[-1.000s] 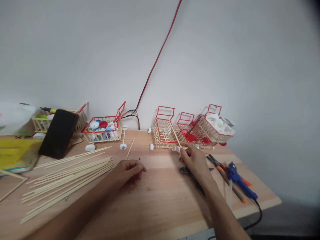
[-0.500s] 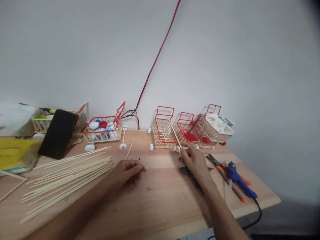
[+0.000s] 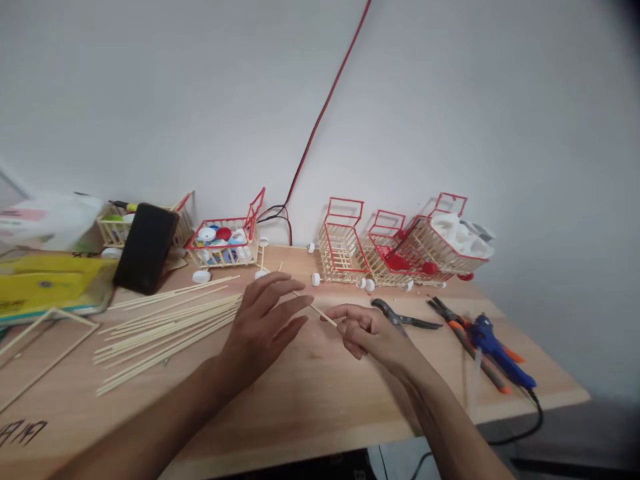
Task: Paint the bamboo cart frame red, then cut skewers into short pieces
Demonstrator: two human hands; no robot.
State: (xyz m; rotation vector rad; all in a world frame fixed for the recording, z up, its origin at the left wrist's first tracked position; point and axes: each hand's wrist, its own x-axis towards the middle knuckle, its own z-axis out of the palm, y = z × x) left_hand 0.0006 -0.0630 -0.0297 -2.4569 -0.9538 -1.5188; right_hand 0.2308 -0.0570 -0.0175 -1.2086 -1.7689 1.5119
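Observation:
My right hand (image 3: pixel 373 335) pinches a short wooden stick (image 3: pixel 324 315) above the middle of the table. The stick tilts up to the left, its far end close to the fingers of my left hand (image 3: pixel 263 327). My left hand is open, fingers apart; whether it touches the stick I cannot tell. Behind my hands stands a small cart built of sticks (image 3: pixel 344 252), with a red rim and white bottle-cap wheels. Left of my left hand lies a spread bundle of thin wooden sticks (image 3: pixel 175 333).
More stick carts with caps (image 3: pixel 223 243) and white scraps (image 3: pixel 450 233) line the wall. Black-handled pliers (image 3: pixel 400 317), orange-handled pliers (image 3: pixel 475 353) and a blue glue gun (image 3: pixel 503 350) lie at right. A black phone (image 3: pixel 146 248) leans at left beside a yellow packet (image 3: pixel 55 280).
My right hand has brought the stick away from beside the middle cart, toward me and left. My left hand has risen and opened beside it. The view has shifted left.

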